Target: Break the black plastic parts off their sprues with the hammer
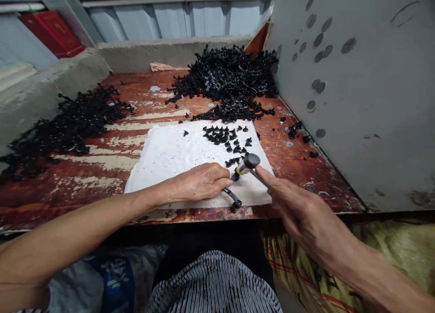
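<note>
My right hand (299,204) is closed around the handle of a small hammer (250,161) with a dark, rounded face. The hammer head is over the upper end of a black link-shaped part (233,197). My left hand (204,181) pinches that part near its middle and presses it on a white pad (163,154). The part's lower end, with a round joint, sticks out toward the table's front edge. Whether the hammer touches the part I cannot tell. Small black stud-like pieces (217,134) lie loose on the pad just beyond my hands.
A large heap of black link parts (231,75) is at the back, and another heap (74,118) runs along the left wall. A grey panel (367,100) bounds the worn red-brown table (112,161) on the right. A red box (52,32) sits at the back left.
</note>
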Demonstrator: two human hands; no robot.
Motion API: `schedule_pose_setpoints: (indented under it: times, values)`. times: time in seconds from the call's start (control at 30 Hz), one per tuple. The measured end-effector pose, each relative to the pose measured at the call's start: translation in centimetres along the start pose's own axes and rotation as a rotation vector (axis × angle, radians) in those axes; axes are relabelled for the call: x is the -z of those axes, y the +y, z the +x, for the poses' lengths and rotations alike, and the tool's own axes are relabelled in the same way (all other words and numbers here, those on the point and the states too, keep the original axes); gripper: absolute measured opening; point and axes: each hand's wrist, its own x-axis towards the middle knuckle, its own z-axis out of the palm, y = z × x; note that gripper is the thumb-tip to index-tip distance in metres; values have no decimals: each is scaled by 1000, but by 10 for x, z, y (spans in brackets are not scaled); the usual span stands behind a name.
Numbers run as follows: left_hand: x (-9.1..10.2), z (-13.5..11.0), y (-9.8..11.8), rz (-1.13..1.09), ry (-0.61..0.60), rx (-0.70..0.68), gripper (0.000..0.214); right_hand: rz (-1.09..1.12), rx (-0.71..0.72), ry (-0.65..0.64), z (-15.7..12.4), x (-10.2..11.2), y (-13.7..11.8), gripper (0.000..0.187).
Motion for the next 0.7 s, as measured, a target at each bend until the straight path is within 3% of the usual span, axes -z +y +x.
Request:
schedule_pose_setpoints:
  times: [0.1,0.23,0.33,0.43,0.5,0.6,0.7]
  values:
    - [0,0,2,20,16,14,31,46,-22,155,1,1,-1,60]
    - [1,0,3,25,11,23,31,-27,24,4,-4,-5,2,61]
    - [-2,-1,3,20,30,2,30,37,-15,150,-8,-10,7,64]
    - [-7,-1,3,23,54,-25,29,68,-4,91,-9,-11,10,53]
    - [-4,-2,1,9,65,-33,29,170,-122,105,-9,-11,12,42]
    - [25,-10,-13,-32,193,93,27,448,-435,261,-8,-15,12,36]
    - [84,-27,-37,49,501,419,21,827,-702,286,-5,-24,12,47]
